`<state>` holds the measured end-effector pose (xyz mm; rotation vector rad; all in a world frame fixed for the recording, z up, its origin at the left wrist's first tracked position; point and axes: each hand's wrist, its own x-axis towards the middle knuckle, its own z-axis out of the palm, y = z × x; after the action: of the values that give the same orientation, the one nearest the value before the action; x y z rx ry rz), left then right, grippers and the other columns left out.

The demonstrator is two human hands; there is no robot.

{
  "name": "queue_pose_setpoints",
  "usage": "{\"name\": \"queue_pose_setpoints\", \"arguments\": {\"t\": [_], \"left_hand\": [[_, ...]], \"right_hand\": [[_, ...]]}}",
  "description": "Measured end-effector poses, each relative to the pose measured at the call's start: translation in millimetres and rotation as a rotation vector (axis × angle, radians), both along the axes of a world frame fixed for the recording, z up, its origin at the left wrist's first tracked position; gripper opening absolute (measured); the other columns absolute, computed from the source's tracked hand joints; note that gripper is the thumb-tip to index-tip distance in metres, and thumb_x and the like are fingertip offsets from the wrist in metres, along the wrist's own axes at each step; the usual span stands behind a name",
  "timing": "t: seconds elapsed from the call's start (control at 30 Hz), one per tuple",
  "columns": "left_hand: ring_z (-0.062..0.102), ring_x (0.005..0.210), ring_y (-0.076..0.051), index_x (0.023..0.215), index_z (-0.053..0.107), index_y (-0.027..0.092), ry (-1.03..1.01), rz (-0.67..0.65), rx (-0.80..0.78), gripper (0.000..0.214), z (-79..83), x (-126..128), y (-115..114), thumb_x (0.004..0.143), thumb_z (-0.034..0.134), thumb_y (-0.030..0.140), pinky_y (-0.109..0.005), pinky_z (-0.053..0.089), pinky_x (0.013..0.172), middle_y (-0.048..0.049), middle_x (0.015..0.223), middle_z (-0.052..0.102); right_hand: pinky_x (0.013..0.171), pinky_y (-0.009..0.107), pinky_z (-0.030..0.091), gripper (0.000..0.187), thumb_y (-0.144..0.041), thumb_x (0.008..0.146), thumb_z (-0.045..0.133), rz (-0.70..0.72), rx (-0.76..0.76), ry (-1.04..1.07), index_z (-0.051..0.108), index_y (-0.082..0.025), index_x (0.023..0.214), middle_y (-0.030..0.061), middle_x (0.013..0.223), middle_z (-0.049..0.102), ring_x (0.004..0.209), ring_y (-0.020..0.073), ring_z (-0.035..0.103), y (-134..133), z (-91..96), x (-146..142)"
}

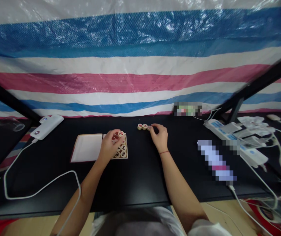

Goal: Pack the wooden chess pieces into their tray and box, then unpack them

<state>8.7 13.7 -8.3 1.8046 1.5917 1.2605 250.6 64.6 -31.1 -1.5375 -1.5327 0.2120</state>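
A small wooden box (125,156) of round Chinese chess pieces sits on the black table (135,177), its white lid (86,147) lying open to the left. My left hand (110,144) hovers over the box, fingers pinched on one round piece with a red mark (121,133). My right hand (160,136) rests further right and back, fingertips closed on a piece (149,127) at the end of a short row. Two more pieces (142,126) lie in that row to the left of it.
A white power bank (47,126) with a cable (39,188) lies at the left. White power strips and plugs (238,137) with cords crowd the right. A striped tarp (135,65) hangs behind the table. Black frame bars (258,85) slant at both sides.
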Motion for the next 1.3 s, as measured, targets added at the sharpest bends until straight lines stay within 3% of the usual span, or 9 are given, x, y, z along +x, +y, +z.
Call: {"name": "queue_pose_setpoints", "arguments": {"t": [0.07,0.13,0.2,0.33,0.47,0.6,0.67,0.87,1.3], "left_hand": [[0.064,0.078,-0.015,0.105,0.061,0.023,0.124,-0.034,0.068,0.023,2.5,3.3,-3.1,0.083,0.063,0.03,-0.029,0.053,0.076,-0.0021,0.092,0.066],[0.064,0.079,-0.016,0.103,0.061,0.022,0.211,-0.074,0.139,0.02,3.9,6.4,-5.9,0.085,0.062,0.028,-0.029,0.052,0.076,-0.0022,0.091,0.066],[0.064,0.08,-0.016,0.102,0.06,0.022,0.265,-0.102,0.193,0.017,4.0,8.5,-7.8,0.085,0.061,0.024,-0.029,0.052,0.077,-0.0025,0.091,0.067],[0.064,0.084,-0.018,0.1,0.059,0.022,0.329,-0.123,0.231,0.017,2.4,9.2,-8.6,0.084,0.06,0.018,-0.031,0.051,0.08,-0.0029,0.093,0.068],[0.064,0.085,-0.018,0.113,0.056,0.022,0.344,-0.114,0.188,0.027,-0.5,7.6,-6.6,0.086,0.06,0.024,-0.031,0.051,0.08,-0.0032,0.093,0.067],[0.063,0.087,-0.018,0.129,0.049,0.023,0.288,-0.124,0.108,0.04,-4.7,3.1,-3.6,0.089,0.056,0.025,-0.032,0.051,0.083,-0.0034,0.095,0.065],[0.063,0.088,-0.017,0.131,0.048,0.023,0.265,-0.128,0.086,0.041,-6.3,0.9,-2.6,0.09,0.053,0.025,-0.032,0.05,0.085,-0.0034,0.096,0.065],[0.063,0.089,-0.017,0.129,0.049,0.023,0.228,-0.135,0.06,0.039,-4.7,0.1,-3.0,0.09,0.051,0.025,-0.031,0.051,0.084,-0.0038,0.095,0.065],[0.064,0.087,-0.018,0.124,0.054,0.023,0.26,-0.118,0.062,0.035,-4.8,-0.6,-2.1,0.09,0.051,0.027,-0.032,0.051,0.082,-0.0046,0.096,0.067]], "right_hand": [[0.086,0.038,0.046,0.024,-0.04,0.087,0.054,0.119,0.066,0.099,0.067,-0.02,0.086,0.0078,0.091,0.071,0.089,0.0224,0.062,-9.6,10.7,-15.4],[0.078,0.033,0.05,0.022,-0.04,0.086,0.059,0.399,0.017,0.181,0.067,-0.022,0.093,0.0053,0.092,0.071,0.083,0.0191,0.064,-22.0,20.5,-35.2],[0.075,0.031,0.051,0.022,-0.04,0.082,0.066,0.57,-0.015,0.205,0.067,-0.022,0.095,0.0041,0.093,0.071,0.079,0.0173,0.064,-34.3,27.4,-53.9],[0.072,0.028,0.051,0.018,-0.035,0.082,0.067,0.635,-0.045,0.232,0.067,-0.022,0.094,0.0023,0.089,0.07,0.074,0.0147,0.062,-45.7,31.9,-71.6],[0.071,0.028,0.05,0.02,-0.035,0.084,0.063,0.509,-0.033,0.241,0.068,-0.021,0.096,0.0038,0.09,0.071,0.074,0.0152,0.063,-33.5,27.6,-55.4],[0.071,0.031,0.05,0.032,-0.041,0.085,0.056,0.057,0.01,0.184,0.068,-0.016,0.101,0.0106,0.099,0.07,0.08,0.0194,0.064,-9.1,14.0,-15.0],[0.075,0.034,0.049,0.035,-0.043,0.084,0.055,-0.06,-0.011,0.103,0.068,-0.015,0.1,0.0117,0.099,0.071,0.081,0.0215,0.063,0.6,5.8,2.7],[0.083,0.038,0.045,0.025,-0.037,0.081,0.056,-0.026,-0.101,-0.088,0.069,-0.019,0.092,0.0087,0.093,0.072,0.09,0.0254,0.061,8.3,-8.6,13.2],[0.083,0.037,0.042,0.019,-0.033,0.081,0.058,-0.011,-0.145,-0.128,0.066,-0.022,0.095,0.0056,0.098,0.071,0.094,0.0249,0.061,8.6,-14.6,8.7]]}}
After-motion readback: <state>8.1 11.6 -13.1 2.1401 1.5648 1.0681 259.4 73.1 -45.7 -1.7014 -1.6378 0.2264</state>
